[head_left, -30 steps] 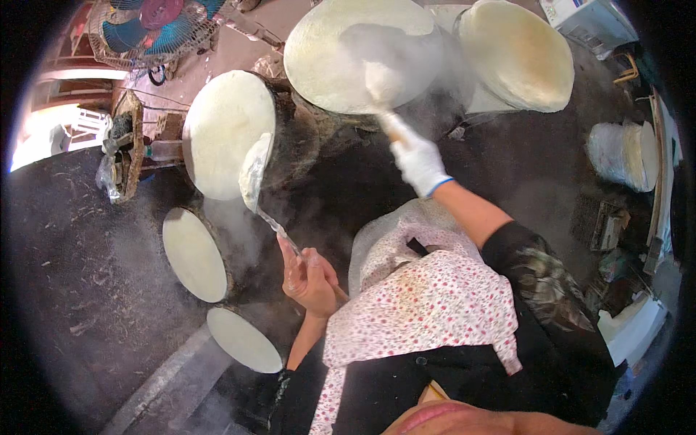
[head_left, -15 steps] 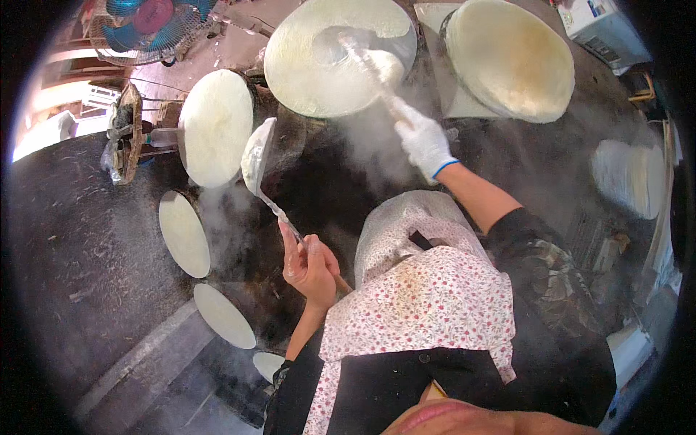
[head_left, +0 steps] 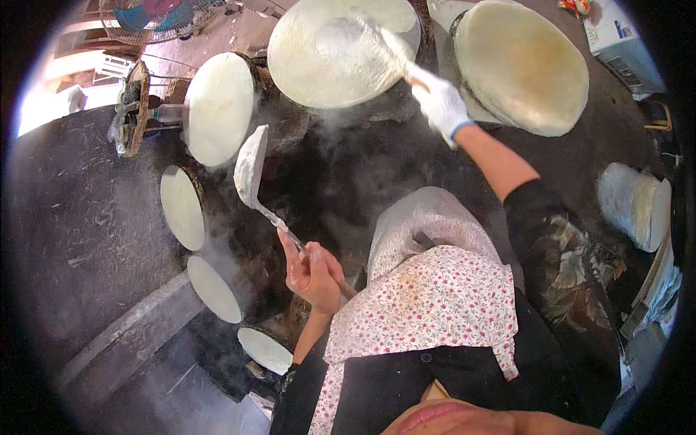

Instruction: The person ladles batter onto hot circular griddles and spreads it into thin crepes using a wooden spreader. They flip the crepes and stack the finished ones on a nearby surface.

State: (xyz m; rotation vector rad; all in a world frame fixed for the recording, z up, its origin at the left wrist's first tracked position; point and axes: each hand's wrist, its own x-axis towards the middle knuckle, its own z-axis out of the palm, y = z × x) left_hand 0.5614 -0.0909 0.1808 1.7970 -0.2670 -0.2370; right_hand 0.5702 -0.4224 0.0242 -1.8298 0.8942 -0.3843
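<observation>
My left hand (head_left: pixel 316 279) grips the handle of a batter-coated ladle (head_left: pixel 251 165), its bowl raised to the left of centre. In a white glove, my right hand (head_left: pixel 439 104) is closed round a batter-covered spreader (head_left: pixel 396 51). The spreader's far end rests in a layer of pale batter (head_left: pixel 308 69) on a large round griddle ahead of me. This batter covers the round, with a thinner, greyish patch near its middle. Just right of the glove lies a wide pile of thin, round, browned sheets (head_left: pixel 518 65).
More round griddles with pale sheets curve down my left side, the nearest large one (head_left: pixel 220 109) close to the ladle. A fan (head_left: pixel 156 18) stands far left, a white box (head_left: pixel 623 43) far right. Wrapped sheets (head_left: pixel 631 203) lie at right. Steam drifts over the dark surface.
My right hand has moved right with the spreader, and the batter now covers the griddle more evenly. My left hand holds the ladle almost where it was. My view has shifted slightly.
</observation>
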